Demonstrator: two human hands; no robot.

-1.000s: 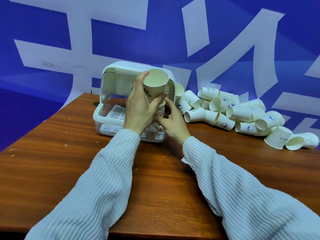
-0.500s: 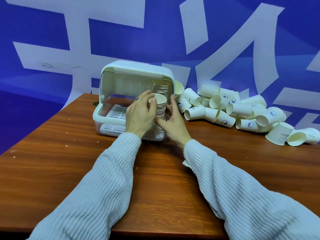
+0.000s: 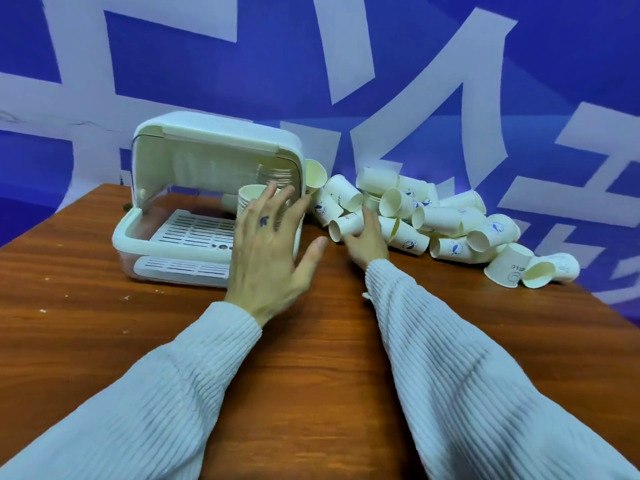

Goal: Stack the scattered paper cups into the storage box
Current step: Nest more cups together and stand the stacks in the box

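The storage box [image 3: 194, 216] sits on the worktop [image 3: 311, 375], far and to the left, with its lid up. A stack of cups [image 3: 252, 199] stands inside it on the right side. The left hand [image 3: 266, 251] is just in front of that stack. To the right of the box lies a pile of cups [image 3: 433, 216] on their sides, along the far edge. The right hand [image 3: 367, 237] touches the nearest cup [image 3: 343, 225] at the left end of the pile. A wall [image 3: 311, 64] is behind it all.

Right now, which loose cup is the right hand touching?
The right hand rests on the sideways cup at the pile's near-left edge, its mouth facing left towards the storage box.
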